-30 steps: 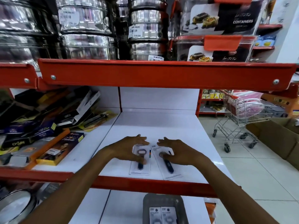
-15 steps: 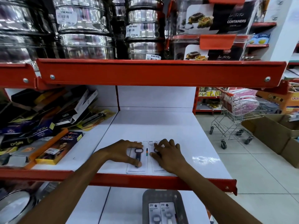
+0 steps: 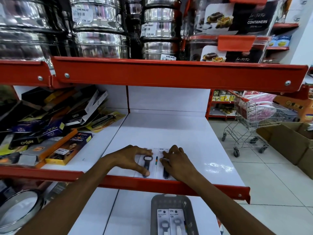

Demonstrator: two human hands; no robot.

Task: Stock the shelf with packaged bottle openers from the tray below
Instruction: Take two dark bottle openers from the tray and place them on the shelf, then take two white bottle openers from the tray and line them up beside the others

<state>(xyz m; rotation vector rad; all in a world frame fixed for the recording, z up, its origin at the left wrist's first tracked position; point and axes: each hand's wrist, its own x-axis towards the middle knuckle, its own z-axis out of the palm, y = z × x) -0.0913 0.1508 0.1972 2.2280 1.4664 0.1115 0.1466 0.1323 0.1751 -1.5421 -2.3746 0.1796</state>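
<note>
Two packaged bottle openers lie flat, side by side, on the white shelf [image 3: 177, 133] just behind its red front lip. My left hand [image 3: 130, 158] spans the left package [image 3: 147, 162], fingers at its top and thumb at its lower end. My right hand [image 3: 177, 161] lies curled over the right package [image 3: 161, 150] and hides most of it; only its top label and dark handle tip show. On the shelf below, a grey tray [image 3: 169, 198] holds two more packaged openers [image 3: 169, 221].
Boxed knives and other cartons [image 3: 55, 133] crowd the shelf bay to the left. Steel tins [image 3: 101, 28] and container boxes stand on the red shelf above. A shopping trolley [image 3: 254, 122] and cardboard boxes [image 3: 291, 143] are on the tiled floor at right.
The two packages were slightly apart and skewed; both hands have drawn them together, straight and parallel, closer to the front lip. The right hand now covers more of its package.
</note>
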